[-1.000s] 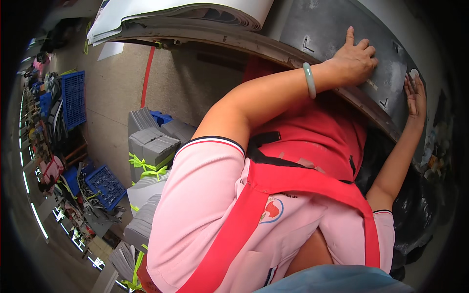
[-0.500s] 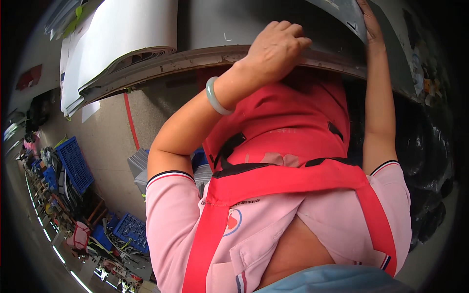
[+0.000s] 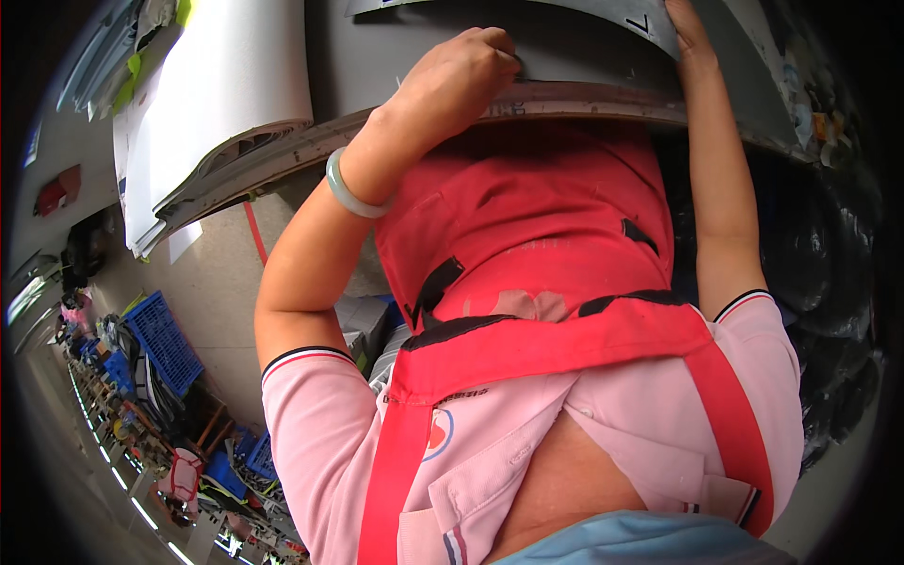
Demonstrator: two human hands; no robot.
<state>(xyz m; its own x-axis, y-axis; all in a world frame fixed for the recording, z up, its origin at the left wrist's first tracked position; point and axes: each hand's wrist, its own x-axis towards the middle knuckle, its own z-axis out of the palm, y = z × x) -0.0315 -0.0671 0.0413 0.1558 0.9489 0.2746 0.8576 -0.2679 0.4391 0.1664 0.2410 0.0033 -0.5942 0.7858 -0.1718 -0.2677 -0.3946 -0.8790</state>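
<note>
My left hand point(image 3: 463, 77), with a pale green bangle at the wrist, is closed just above the front edge of a dark grey sheet point(image 3: 363, 56). A small dark bit shows by its fingertips, but I cannot make out what it is. At the far right my right hand point(image 3: 692, 36) grips the end of a light grey panel point(image 3: 617, 13) with a curved edge and a black mark. This panel lies over the dark sheet, and the picture's top edge cuts it off. Small white marks show on the dark sheet.
A thick white sheet point(image 3: 235, 66) lies folded over at the table's left. The worn table edge point(image 3: 612, 98) runs close against my red apron point(image 3: 537, 207). Blue crates point(image 3: 165, 344) and piled goods stand on the floor at left; black plastic-wrapped bundles point(image 3: 800, 273) are at right.
My left hand has moved left along the sheet's front edge, still closed. The light grey panel shows more of its curved edge, and my right hand on it sits slightly further left and up.
</note>
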